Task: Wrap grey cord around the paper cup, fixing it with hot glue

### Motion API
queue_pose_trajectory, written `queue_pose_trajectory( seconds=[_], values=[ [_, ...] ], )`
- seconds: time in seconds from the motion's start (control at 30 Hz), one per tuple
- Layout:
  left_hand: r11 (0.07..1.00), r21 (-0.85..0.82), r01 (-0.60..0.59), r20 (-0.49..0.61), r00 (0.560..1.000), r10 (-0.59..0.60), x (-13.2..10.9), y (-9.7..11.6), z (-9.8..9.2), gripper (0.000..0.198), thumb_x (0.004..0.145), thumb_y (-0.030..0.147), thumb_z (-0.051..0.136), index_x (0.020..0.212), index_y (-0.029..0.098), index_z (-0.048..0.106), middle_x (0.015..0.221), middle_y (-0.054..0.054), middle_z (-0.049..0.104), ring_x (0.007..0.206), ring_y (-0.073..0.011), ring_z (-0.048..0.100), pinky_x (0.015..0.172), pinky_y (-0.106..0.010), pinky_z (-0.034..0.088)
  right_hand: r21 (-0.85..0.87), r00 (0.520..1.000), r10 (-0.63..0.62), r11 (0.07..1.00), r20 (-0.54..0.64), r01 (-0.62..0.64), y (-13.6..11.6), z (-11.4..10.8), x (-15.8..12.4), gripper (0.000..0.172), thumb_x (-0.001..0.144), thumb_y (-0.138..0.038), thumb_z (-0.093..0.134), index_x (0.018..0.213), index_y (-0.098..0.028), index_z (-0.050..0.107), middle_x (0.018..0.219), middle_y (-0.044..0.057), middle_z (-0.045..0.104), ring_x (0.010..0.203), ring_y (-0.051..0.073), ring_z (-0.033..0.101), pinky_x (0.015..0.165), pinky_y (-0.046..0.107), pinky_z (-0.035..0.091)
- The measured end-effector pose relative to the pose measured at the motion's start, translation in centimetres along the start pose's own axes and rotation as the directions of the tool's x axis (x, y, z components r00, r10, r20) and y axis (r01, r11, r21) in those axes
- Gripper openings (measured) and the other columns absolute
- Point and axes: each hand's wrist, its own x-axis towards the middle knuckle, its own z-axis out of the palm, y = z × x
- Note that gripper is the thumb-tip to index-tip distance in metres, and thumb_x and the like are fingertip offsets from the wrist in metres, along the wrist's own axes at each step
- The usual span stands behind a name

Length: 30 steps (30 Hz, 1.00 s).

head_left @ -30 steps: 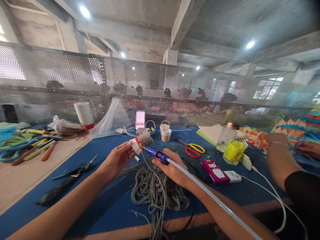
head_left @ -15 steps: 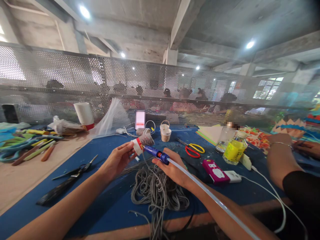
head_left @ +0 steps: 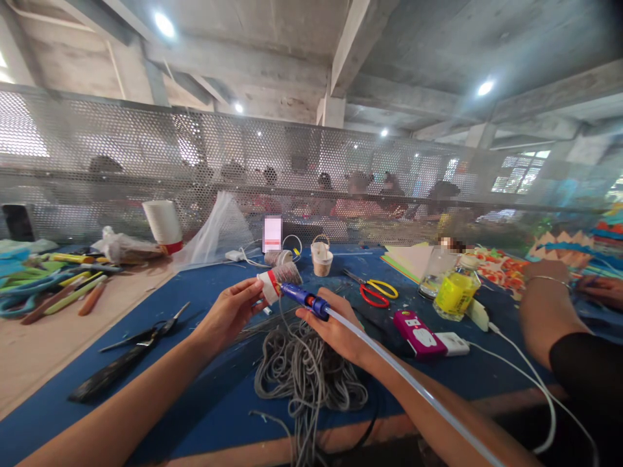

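Note:
My left hand [head_left: 228, 314] is closed on a small white cup with a red band [head_left: 270, 283]; its far half is wound with grey cord. My right hand [head_left: 335, 327] grips a blue glue gun [head_left: 304, 298] whose tip touches the cup's wrapped part. A clear glue stick [head_left: 409, 383] runs back from the gun over my right forearm. Under both hands lies a loose heap of grey cord [head_left: 306, 376] on the blue table cover [head_left: 214, 389]. A strand hangs from the cup down to the heap.
Black scissors [head_left: 141, 337] lie at left, yellow-and-red scissors [head_left: 377, 290] at right. A pink power strip [head_left: 418, 332], a white cable [head_left: 530, 376] and a yellow bottle [head_left: 455, 292] sit right of my hand. Another person's arm [head_left: 549, 318] rests at the right. A perforated metal screen [head_left: 311, 175] backs the table.
The cup has tilted slightly in my left hand; the glue gun stays at its wrapped side. The view has shifted a little.

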Motion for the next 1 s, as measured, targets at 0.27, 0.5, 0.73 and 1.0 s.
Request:
queue_pose_trajectory(
  seconds=[0.27, 0.5, 0.73, 1.0],
  values=[
    [0.998, 0.054, -0.016, 0.034, 0.999, 0.014, -0.10, -0.15, -0.06, 0.018, 0.081, 0.023, 0.071, 0.096, 0.012, 0.072, 0.097, -0.011, 0.074, 0.087, -0.0174, 0.068, 0.080, -0.025, 0.055, -0.007, 1.000, 0.009, 1.000, -0.013, -0.009, 0.05, 0.05, -0.01, 0.030, 0.088, -0.042, 0.061, 0.073, -0.019, 0.050, 0.071, -0.003, 0.049, 0.064, 0.010, 0.047, 0.060, 0.022, 0.036],
    [0.996, 0.082, -0.026, 0.025, 0.999, 0.024, -0.08, -0.15, 0.00, 0.020, 0.080, 0.025, 0.073, 0.096, 0.013, 0.073, 0.097, -0.010, 0.074, 0.088, -0.0173, 0.067, 0.080, -0.025, 0.055, -0.022, 1.000, 0.009, 1.000, -0.020, -0.009, 0.14, 0.07, -0.05, 0.030, 0.088, -0.042, 0.061, 0.072, -0.019, 0.052, 0.071, -0.003, 0.050, 0.064, 0.010, 0.048, 0.059, 0.021, 0.037],
    [0.994, 0.100, -0.034, 0.014, 0.999, 0.033, -0.12, -0.11, -0.03, 0.021, 0.078, 0.027, 0.075, 0.094, 0.013, 0.074, 0.096, -0.009, 0.074, 0.087, -0.0167, 0.066, 0.078, -0.024, 0.055, -0.039, 1.000, -0.001, 0.999, -0.010, 0.001, -0.19, -0.15, 0.11, 0.027, 0.089, -0.041, 0.061, 0.074, -0.019, 0.054, 0.070, -0.003, 0.050, 0.063, 0.010, 0.047, 0.058, 0.021, 0.037],
    [0.990, 0.135, -0.043, 0.046, 0.998, 0.037, -0.15, -0.18, 0.01, 0.020, 0.079, 0.027, 0.074, 0.094, 0.014, 0.074, 0.095, -0.009, 0.075, 0.085, -0.0163, 0.067, 0.077, -0.023, 0.054, -0.058, 1.000, -0.013, 0.998, -0.016, 0.012, 0.04, -0.10, 0.18, 0.027, 0.089, -0.041, 0.061, 0.074, -0.019, 0.055, 0.069, -0.003, 0.050, 0.064, 0.011, 0.048, 0.057, 0.021, 0.037]
  ],
)
